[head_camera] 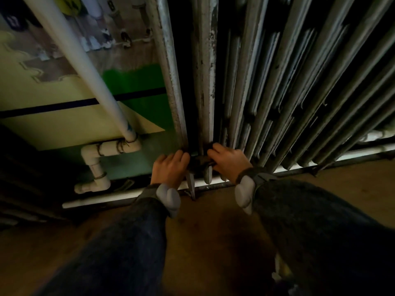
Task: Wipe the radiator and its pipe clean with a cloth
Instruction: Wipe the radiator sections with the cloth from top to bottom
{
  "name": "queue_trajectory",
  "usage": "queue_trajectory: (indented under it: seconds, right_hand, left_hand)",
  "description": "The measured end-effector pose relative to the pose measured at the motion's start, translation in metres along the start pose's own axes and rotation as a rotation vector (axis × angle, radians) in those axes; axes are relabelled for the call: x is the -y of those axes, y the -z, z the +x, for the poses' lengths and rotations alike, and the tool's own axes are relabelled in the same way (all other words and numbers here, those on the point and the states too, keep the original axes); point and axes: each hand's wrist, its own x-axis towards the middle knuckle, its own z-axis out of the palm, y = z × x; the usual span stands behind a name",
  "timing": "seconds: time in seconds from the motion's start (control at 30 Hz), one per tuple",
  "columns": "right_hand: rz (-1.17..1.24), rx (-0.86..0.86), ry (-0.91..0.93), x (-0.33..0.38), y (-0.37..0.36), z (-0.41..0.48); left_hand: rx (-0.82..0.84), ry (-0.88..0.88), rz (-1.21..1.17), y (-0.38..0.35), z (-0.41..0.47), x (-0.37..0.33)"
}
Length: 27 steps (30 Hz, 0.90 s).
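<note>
Gripping a dark cloth (199, 161) from either side, left hand (168, 168) and right hand (228, 164) sit close together at the bottom edge of the radiator (206, 71), fingers curled, fingertips lost in shadow between the first columns. Cloth shows only as a dim wad, outline hard to make out. White pipe (85, 67) slants down at left, its top cut off by the frame.

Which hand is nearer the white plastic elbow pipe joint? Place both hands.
Left. The left hand sits right of the white plastic elbow pipe joint; the right hand is farther right, across the dark cloth both grip.
</note>
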Motion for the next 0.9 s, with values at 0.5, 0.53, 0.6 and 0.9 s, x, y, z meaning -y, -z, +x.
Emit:
queue_trajectory:
  seconds: [0.5, 0.53, 0.6, 0.9]
  right_hand:
    - [0.079, -0.563, 0.048, 0.006, 0.081, 0.021]
    - [0.066, -0.561, 0.062, 0.005, 0.074, 0.017]
    - [0.082, -0.491, 0.096, 0.004, 0.051, 0.004]
    - [0.075, -0.092, -0.012, 0.004, -0.038, -0.01]
  left_hand:
    - [-0.177, 0.188, -0.129, 0.075, 0.067, 0.015]
    - [-0.149, 0.169, -0.158, 0.072, 0.061, 0.015]
    - [-0.074, 0.093, -0.2, 0.059, 0.04, 0.012]
    - [0.402, 0.251, -0.196, 0.001, -0.023, -0.013]
